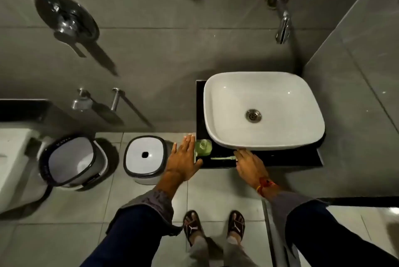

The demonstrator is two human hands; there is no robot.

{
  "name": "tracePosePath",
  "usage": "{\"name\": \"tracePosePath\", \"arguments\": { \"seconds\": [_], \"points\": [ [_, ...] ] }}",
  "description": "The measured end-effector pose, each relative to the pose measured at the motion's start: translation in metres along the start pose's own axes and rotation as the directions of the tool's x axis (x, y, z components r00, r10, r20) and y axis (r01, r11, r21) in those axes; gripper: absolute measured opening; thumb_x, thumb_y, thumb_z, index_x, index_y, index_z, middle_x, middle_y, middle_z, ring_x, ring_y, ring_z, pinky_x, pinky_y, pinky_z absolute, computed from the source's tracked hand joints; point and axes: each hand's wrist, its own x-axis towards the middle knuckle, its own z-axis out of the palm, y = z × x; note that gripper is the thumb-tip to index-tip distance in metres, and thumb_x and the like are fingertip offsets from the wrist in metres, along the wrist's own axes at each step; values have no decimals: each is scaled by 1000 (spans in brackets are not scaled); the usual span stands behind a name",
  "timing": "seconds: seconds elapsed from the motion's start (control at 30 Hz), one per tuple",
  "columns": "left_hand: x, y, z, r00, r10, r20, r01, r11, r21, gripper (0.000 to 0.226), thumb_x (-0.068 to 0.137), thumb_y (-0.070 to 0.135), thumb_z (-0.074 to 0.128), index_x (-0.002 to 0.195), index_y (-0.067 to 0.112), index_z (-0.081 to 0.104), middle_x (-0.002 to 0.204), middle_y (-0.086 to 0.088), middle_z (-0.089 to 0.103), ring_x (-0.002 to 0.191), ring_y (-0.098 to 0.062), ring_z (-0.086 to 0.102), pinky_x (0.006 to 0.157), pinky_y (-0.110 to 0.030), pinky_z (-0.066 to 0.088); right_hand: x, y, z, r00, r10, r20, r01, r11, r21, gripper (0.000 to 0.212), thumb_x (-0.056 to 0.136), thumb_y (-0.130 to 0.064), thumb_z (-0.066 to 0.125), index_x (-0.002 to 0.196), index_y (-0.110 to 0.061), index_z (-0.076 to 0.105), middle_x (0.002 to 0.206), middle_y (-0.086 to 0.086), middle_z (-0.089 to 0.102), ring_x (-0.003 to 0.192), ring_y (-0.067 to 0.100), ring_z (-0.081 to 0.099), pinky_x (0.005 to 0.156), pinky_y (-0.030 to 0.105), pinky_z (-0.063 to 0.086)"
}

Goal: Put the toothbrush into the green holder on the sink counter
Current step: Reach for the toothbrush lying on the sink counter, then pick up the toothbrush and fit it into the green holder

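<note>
A pale green toothbrush (221, 158) lies flat on the black sink counter (287, 160), just in front of the white basin (262, 111). The green holder (203, 147) stands at the counter's left front corner. My left hand (183, 158) is spread open right beside the holder, on its left, thumb by the counter's edge. My right hand (250, 166) rests over the counter with its fingertips at the toothbrush's right end; whether they pinch it I cannot tell.
A wall tap (281, 27) juts out above the basin. On the tiled floor to the left stand a small white lidded bin (145, 158) and a white bucket (72, 162). A toilet edge (13, 154) shows at far left. My sandalled feet (213, 226) are below the counter.
</note>
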Motion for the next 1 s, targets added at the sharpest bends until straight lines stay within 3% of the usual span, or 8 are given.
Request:
{"name": "tracePosePath", "arguments": {
  "seconds": [0.13,0.37,0.47,0.57,0.63,0.7,0.77,1.0],
  "points": [
    [-3,2,17,999,-22,-43,20,998,-53,88,100,51,46,162,11,-3,171,-7,-3,158,-23,-3,128,-49,6,8,9,16,998,69,-2,-69,998,0,45,85,-12,61,130,-8,57,128,8,64,119,29,58,95,39,49],
    [-11,7,32,995,-8,-100,-1,995,-95,91,97,48,49,162,15,-6,172,-3,-3,158,-20,-3,126,-46,5,16,10,35,990,112,-84,-112,994,11,28,78,-9,74,105,-7,69,96,10,73,93,32,67,76,40,53],
    [-10,8,31,995,-2,-97,-7,996,-88,90,98,48,49,162,15,-7,172,-3,-5,158,-21,-5,127,-48,6,7,11,36,988,68,-137,-54,993,103,30,76,-9,77,105,-6,69,94,12,70,88,34,66,74,43,53],
    [-8,9,30,995,-3,-100,-3,998,-66,88,100,50,45,162,15,-7,172,-3,-6,158,-20,-5,129,-48,7,-6,13,29,977,74,-199,-2,940,340,33,79,-6,76,111,-7,67,100,12,67,90,32,65,78,42,56],
    [-7,10,30,995,-8,-99,2,998,-59,86,102,52,42,161,16,-8,172,-2,-7,158,-19,-5,129,-48,8,-15,14,17,957,133,-259,21,856,517,31,82,-6,74,111,-12,66,105,8,65,92,25,65,81,34,57],
    [-7,12,31,995,-16,-98,10,998,-65,85,102,54,39,161,16,-9,171,-1,-8,158,-19,-5,129,-47,8,-22,13,2,934,167,-317,65,791,609,27,82,-6,75,104,-17,64,103,0,63,92,17,64,83,17,50],
    [-7,14,32,995,-20,-100,13,997,-72,85,103,54,39,161,16,-9,171,-2,-7,158,-19,-4,129,-47,9,-26,11,-15,916,165,-366,119,760,639,30,79,-4,77,100,-21,63,100,-4,62,91,12,63,81,7,46],
    [-7,14,33,994,-29,-105,23,998,-56,84,103,54,38,161,15,-8,172,-3,-6,158,-21,-1,128,-49,11,-7,-15,-68,871,-4,-491,324,757,568,32,80,1,74,106,-16,66,106,-3,56,104,4,57,91,11,44]
  ]
}}
